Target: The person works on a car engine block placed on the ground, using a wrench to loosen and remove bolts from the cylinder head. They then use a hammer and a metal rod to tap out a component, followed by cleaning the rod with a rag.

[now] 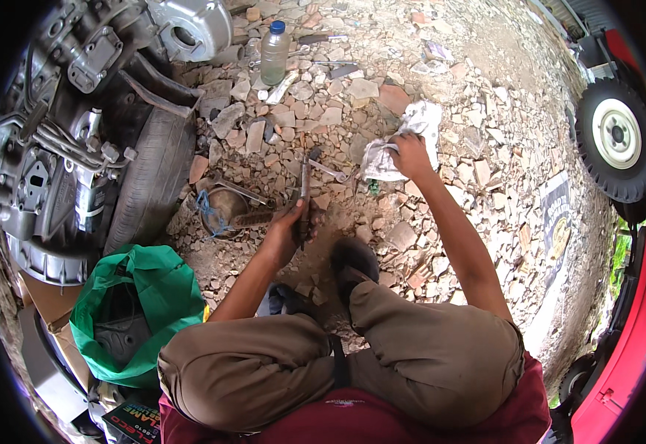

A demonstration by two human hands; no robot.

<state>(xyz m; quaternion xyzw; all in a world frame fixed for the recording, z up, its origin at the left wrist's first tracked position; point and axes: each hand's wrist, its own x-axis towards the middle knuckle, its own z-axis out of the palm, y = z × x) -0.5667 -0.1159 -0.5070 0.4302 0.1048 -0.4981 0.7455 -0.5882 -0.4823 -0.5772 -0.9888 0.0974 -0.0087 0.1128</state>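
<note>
My left hand [286, 231] is closed around a slim, dark metal rod-shaped piece [305, 181] with a narrow tip, which points away from me. Its exact kind I cannot make out. My right hand [413, 155] grips a crumpled white rag [420, 122] on the rubble, farther off to the right. Just left of the left hand lies a brownish, brush-like piece [252, 220], partly against a round, dull bowl-like object [223, 207] with blue string on it. A wrench [329, 171] lies between the two hands; another wrench-like tool [243, 192] rests beside the bowl-like object.
Broken tile and stones cover the ground. A blue-capped bottle [274, 55] stands ahead, near several tools. At left are a large metal engine assembly [42, 177], a tire [156, 174] and a green bag [178, 285]. A red vehicle [622, 333] and wheel [615, 133] are at right.
</note>
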